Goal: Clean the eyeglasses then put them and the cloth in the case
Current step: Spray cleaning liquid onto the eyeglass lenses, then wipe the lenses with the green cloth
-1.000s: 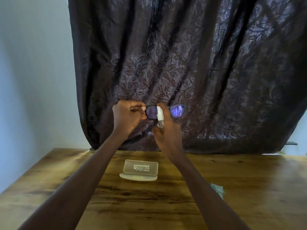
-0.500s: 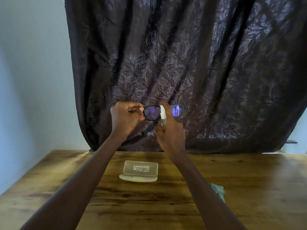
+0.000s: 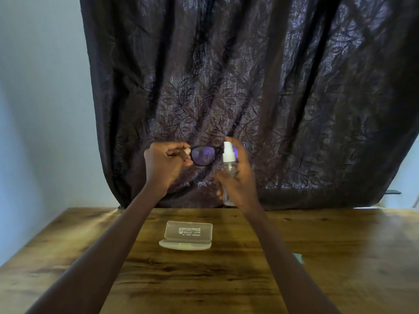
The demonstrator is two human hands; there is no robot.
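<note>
I hold black-framed eyeglasses [image 3: 203, 155] up in the air in front of a dark curtain. My left hand [image 3: 166, 163] pinches their left temple end. My right hand [image 3: 240, 177] grips a small clear spray bottle [image 3: 228, 165] with a white nozzle, just in front of the right lens, which it mostly hides. On the table below, the pale translucent case [image 3: 187, 237] lies open, lid tilted back. A corner of the light green cloth [image 3: 298, 257] shows past my right forearm.
The wooden table [image 3: 340, 257] fills the lower half of the view. A dark patterned curtain [image 3: 249, 87] hangs behind its far edge, with a pale wall [image 3: 40, 109] to the left.
My right hand has shifted the spray bottle to the right, from the bridge to in front of the right lens. The left hand keeps the glasses nearly still.
</note>
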